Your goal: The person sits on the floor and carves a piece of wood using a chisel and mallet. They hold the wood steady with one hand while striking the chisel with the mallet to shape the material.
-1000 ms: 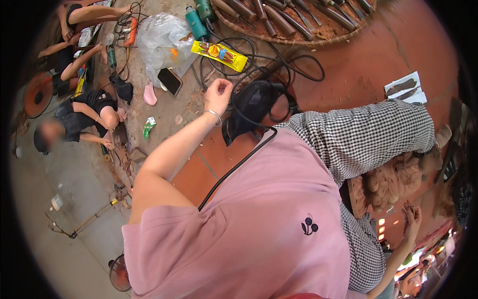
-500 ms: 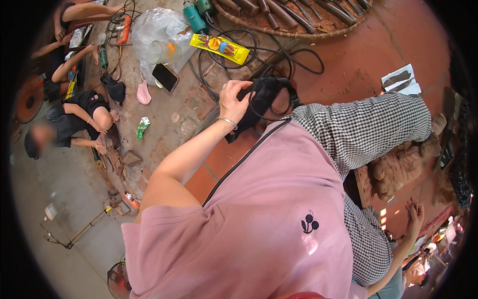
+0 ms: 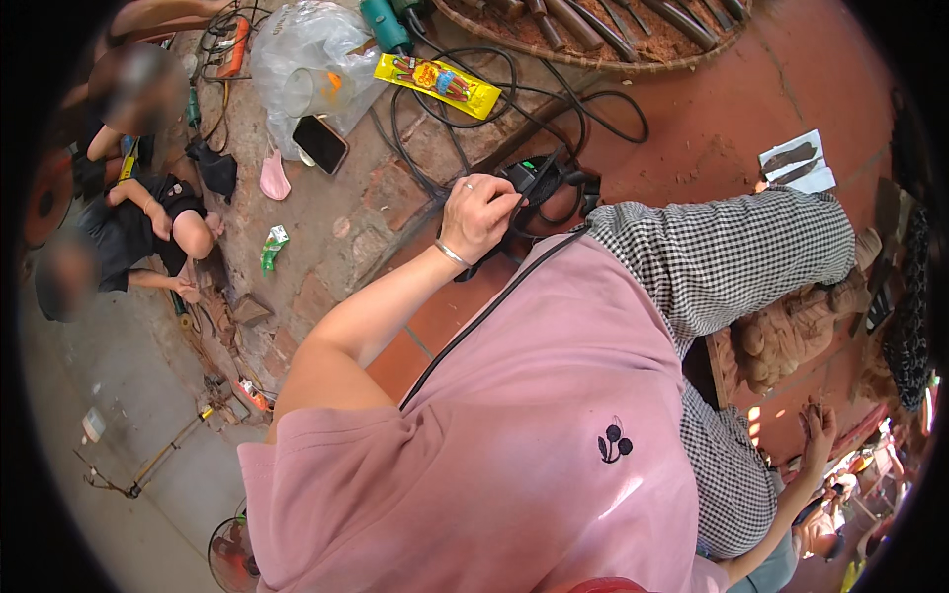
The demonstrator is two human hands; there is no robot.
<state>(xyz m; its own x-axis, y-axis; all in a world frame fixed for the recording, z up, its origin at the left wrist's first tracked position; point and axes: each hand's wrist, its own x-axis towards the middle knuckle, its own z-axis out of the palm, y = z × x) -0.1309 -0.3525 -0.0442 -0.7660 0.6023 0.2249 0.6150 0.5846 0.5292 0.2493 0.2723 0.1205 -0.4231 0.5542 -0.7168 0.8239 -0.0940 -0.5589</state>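
Since a second ago my left hand (image 3: 478, 219) has come in from beside the black pouch (image 3: 517, 222) to lie on it, and a dark box (image 3: 534, 176) with a small green light now shows there. Far to my left a co-worker (image 3: 168, 222) sits low; then a green packet (image 3: 274, 247), a pink mask (image 3: 275, 179) and a phone (image 3: 320, 145) lie on the concrete ledge (image 3: 341, 262), probably kept within arm's reach, with a clear plastic bag (image 3: 292, 44) beside the phone. A yellow packet (image 3: 438, 85) lies past them. Next come my left fingers, bent inward and closed on the pouch's near edge, a hold I take to be steadying the slack cloth. The pouch lies by the ledge's edge, just left of my checked trouser leg (image 3: 732, 257); it looks soft, black and crumpled, partly hidden by my hand. From near it a black cable (image 3: 494, 304) runs across my shirt (image 3: 554, 425). Farther off, a woven basket (image 3: 613, 66) holds tools (image 3: 575, 25), likely to keep them gathered. Rightmost, a wooden carving (image 3: 786, 348) sits by my leg, and near it my right hand (image 3: 819, 430) has its fingers half curled; I cannot tell whether they hold anything.
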